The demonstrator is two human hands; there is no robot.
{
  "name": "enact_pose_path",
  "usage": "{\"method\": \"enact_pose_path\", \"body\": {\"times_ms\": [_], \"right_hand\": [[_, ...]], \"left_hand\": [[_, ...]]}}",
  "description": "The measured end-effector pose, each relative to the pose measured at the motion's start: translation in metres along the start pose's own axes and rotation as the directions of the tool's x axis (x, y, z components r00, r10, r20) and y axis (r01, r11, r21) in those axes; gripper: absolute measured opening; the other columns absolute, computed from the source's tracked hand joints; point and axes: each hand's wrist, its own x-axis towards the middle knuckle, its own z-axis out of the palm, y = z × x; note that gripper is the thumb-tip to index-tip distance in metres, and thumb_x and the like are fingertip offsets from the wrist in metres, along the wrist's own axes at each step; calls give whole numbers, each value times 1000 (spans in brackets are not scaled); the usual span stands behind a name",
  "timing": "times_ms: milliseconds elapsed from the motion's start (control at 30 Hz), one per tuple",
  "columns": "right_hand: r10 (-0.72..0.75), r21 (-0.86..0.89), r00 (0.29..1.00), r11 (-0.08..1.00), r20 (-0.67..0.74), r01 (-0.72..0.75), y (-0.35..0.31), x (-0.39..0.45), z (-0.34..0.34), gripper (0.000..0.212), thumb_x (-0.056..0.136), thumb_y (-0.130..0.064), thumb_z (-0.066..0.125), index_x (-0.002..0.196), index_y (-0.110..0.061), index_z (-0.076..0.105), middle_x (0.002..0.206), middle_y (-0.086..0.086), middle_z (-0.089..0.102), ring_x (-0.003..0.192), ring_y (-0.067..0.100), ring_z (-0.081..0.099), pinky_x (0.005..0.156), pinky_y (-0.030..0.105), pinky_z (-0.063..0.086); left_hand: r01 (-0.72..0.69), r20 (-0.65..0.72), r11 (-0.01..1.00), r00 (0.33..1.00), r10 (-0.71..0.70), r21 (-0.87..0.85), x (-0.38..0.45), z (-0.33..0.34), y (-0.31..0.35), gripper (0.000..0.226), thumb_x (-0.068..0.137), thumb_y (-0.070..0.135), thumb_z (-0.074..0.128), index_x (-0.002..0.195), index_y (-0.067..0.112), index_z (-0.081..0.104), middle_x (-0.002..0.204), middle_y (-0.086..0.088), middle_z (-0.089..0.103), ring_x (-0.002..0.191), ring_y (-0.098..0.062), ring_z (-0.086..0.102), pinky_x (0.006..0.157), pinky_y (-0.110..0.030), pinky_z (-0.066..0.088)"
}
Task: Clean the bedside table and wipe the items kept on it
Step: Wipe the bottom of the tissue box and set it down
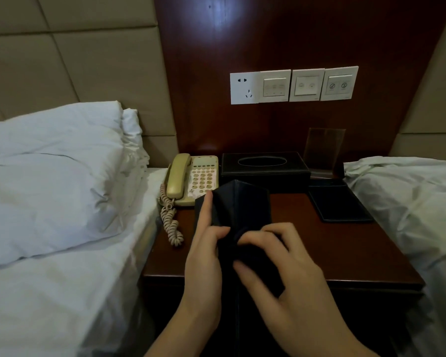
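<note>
Over the front of the dark red bedside table (332, 248), my left hand (204, 256) holds a stiff black leather-like item (242, 204) upright, forefinger stretched along its left edge. My right hand (289, 279) is curled around a dark bunched cloth (236, 237) pressed against the item's lower part. At the table's back left stands a beige telephone (193, 179) with its coiled cord (170, 220) trailing forward. A black tissue box (263, 168) sits at the back middle. A flat black tray (340, 204) lies at the right.
A clear acrylic stand (322, 148) is upright in the back right corner. A white pillow (49, 176) and bedding press against the table's left side, and another white bed (410, 197) against its right. Wall switches and a socket (294, 85) are above.
</note>
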Motion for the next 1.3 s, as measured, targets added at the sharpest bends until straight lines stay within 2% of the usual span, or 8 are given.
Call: {"method": "enact_pose_path", "body": {"times_ms": [200, 400, 600, 767, 867, 1000, 1133, 1300], "right_hand": [[348, 366, 937, 870, 20, -331, 21, 11, -8, 19, 89, -49, 59, 106, -54, 54, 106, -17, 64, 96, -1, 64, 83, 31, 56], [436, 552, 898, 736, 58, -393, 24, 9, -4, 19, 85, -36, 70, 102, -40, 63, 96, -16, 71, 87, 4, 70, 75, 29, 58], [507, 552, 861, 731, -46, -401, 30, 9, 3, 22, 84, -35, 72, 103, -40, 62, 96, -21, 69, 87, 1, 68, 76, 29, 57], [499, 554, 862, 744, -88, -374, 30, 11, 1, 24, 84, -35, 71, 105, -39, 61, 97, -24, 68, 88, -2, 67, 73, 22, 53], [479, 537, 874, 760, -82, -366, 29, 12, 0, 23, 84, -38, 70, 105, -40, 61, 98, -22, 69, 88, -3, 67, 72, 21, 53], [459, 564, 888, 739, -24, -367, 31, 16, -5, 21, 89, -39, 65, 108, -43, 60, 102, -20, 69, 90, -3, 67, 70, 19, 54], [398, 545, 917, 764, 22, -344, 26, 15, -7, 40, 97, -39, 53, 130, -57, 40, 126, -26, 52, 113, -5, 55, 95, 27, 47], [281, 406, 958, 883, -61, -233, 26, 12, -9, 32, 94, -37, 58, 118, -54, 47, 120, -14, 59, 108, 5, 62, 91, 38, 54]], "left_hand": [[0, -9, 999, 1000, 0, -37, 1, 2, -1, 64, 96, 8, 46, 140, 54, 53, 134, 9, 69, 117, -19, 69, 94, -37, 52], [31, 49, 997, 998, -35, 76, 14, -4, -4, 65, 101, 17, 59, 153, 45, 33, 126, 0, 73, 104, -14, 75, 74, -23, 59], [132, -15, 945, 991, -133, 298, 14, -9, -8, 41, 90, 46, 66, 120, 17, 64, 99, 0, 80, 87, -12, 78, 78, -30, 60], [95, 87, 851, 983, -162, 516, 6, -5, -12, 48, 100, 62, 35, 79, 41, 72, 74, 31, 72, 75, 19, 64, 66, 0, 43], [95, 74, 868, 986, -150, 487, 5, -7, -18, 46, 101, 64, 32, 110, 42, 70, 109, 25, 71, 107, 11, 60, 102, -19, 43], [150, 55, 947, 984, -172, 285, 6, -7, -16, 28, 106, 40, 46, 108, 34, 74, 99, 15, 77, 93, 2, 71, 84, -26, 51], [208, 66, 977, 975, -211, 41, 6, -2, -16, 34, 103, 36, 49, 117, 20, 77, 117, -11, 76, 111, -27, 72, 105, -49, 51], [162, 184, 985, 971, -150, -53, 11, -3, -15, 65, 90, 50, 62, 148, 22, 53, 140, -10, 65, 131, -30, 60, 117, -54, 38]]}}
